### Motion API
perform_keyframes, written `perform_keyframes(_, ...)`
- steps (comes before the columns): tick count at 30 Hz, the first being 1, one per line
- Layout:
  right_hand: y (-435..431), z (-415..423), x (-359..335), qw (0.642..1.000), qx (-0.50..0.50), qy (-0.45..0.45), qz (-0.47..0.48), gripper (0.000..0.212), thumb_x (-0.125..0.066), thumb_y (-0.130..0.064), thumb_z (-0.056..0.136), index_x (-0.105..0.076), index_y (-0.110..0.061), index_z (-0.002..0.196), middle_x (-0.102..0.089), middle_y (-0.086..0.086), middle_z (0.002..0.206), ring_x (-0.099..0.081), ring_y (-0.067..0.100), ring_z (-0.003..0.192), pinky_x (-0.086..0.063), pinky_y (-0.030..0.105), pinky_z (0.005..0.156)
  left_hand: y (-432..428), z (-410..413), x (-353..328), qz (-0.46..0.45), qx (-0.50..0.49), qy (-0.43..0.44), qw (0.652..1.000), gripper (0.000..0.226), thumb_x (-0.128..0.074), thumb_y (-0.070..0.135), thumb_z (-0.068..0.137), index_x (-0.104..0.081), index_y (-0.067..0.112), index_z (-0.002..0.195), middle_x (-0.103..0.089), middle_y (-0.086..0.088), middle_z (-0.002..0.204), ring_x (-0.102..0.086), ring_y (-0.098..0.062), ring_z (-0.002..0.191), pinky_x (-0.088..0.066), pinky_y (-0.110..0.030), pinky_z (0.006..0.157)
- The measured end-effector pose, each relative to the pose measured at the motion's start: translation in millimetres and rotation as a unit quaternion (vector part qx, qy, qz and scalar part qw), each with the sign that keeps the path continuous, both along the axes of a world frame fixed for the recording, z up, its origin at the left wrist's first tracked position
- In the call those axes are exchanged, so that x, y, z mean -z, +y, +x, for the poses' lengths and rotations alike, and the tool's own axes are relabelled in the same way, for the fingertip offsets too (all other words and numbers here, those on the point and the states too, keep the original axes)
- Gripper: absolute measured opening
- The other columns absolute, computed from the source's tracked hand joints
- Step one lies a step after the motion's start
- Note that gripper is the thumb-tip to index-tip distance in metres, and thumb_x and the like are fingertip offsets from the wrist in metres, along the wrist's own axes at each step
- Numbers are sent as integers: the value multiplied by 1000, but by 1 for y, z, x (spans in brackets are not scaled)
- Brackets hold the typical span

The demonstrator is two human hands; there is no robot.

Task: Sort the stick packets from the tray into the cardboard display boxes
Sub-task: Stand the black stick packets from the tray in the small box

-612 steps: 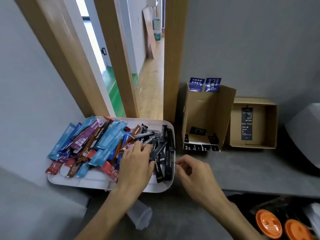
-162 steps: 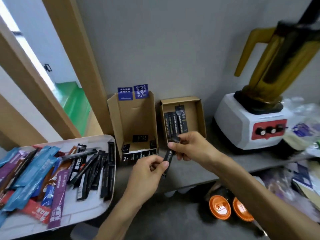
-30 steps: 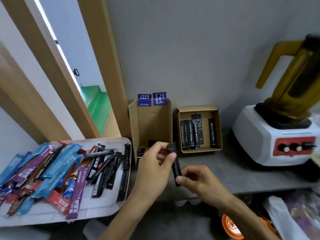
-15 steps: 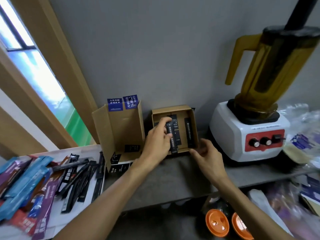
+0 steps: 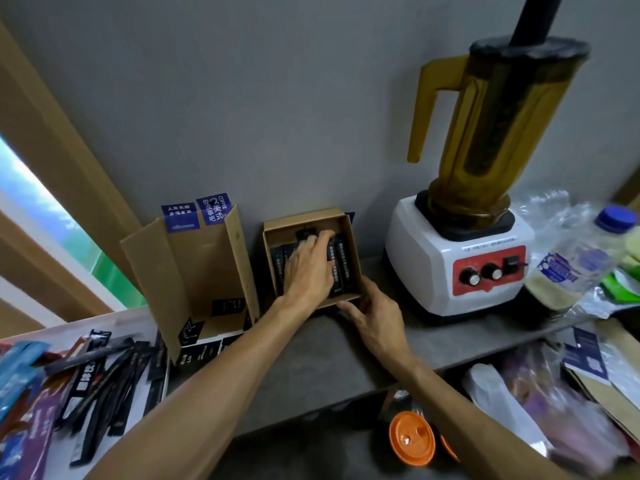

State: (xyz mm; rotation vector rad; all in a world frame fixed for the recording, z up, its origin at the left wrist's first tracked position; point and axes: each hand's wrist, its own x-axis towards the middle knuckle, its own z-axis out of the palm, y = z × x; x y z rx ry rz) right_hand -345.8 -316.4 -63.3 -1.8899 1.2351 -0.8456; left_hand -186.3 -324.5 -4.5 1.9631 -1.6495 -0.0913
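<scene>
Left hand (image 5: 306, 268) covers middle of small box (image 5: 304, 216) — black packets (image 5: 341, 268) beneath mostly hidden. Whether fingers pinch one: cannot tell. Packet print too small to read. Tray (image 5: 131, 320) cut off by left and bottom edges; coloured packets (image 5: 20, 368) on it blurred. Blender (image 5: 460, 268) plunger runs out of top edge. Bottle (image 5: 585, 258) and bags at right smeared — labels unreadable. Beside orange lid (image 5: 412, 438), second lid mostly hidden behind right forearm.

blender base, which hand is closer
Right. The right hand holds a corner of the small box beside the blender base; the left hand lies inside that box, farther left.
</scene>
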Motion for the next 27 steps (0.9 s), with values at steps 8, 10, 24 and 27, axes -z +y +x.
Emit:
perform_keyframes(8, -2, 0, 4, 1000, 1, -3, -2, 65, -70, -46, 89, -42, -35, 146, -62, -13, 133, -58, -4, 111, -50, 25, 98, -7, 3, 1, 19, 1, -83, 996, 70, -80, 29, 78, -44, 25, 137, -44, -1, 120, -50, -20, 115, -47, -38, 97)
perform_keyframes(10, -3, 0, 5, 1000, -2, -2, -3, 65, -70, -45, 89, -41, -35, 147, -61, -14, 132, -57, -8, 105, -48, 20, 93, -8, 3, 3, 14, -1, -106, 994, 72, -80, 32, 77, -43, 25, 138, -44, -1, 120, -49, -20, 114, -46, -37, 99)
perform_keyframes(24, -4, 0, 6, 1000, -14, 2, 6, 65, -69, -43, 90, -41, -31, 147, -61, -11, 133, -58, -4, 107, -49, 22, 94, -8, 1, 5, 5, -21, -154, 988, 74, -78, 39, 79, -41, 22, 141, -48, -3, 123, -49, -21, 115, -42, -37, 101)
perform_keyframes(27, -3, 0, 6, 1000, -13, 11, 15, 66, -70, -43, 90, -41, -29, 147, -62, -9, 131, -59, -5, 99, -52, 25, 93, -3, 1, -1, 12, -14, -140, 990, 78, -77, 38, 80, -37, 21, 145, -47, -4, 123, -48, -22, 115, -43, -38, 100)
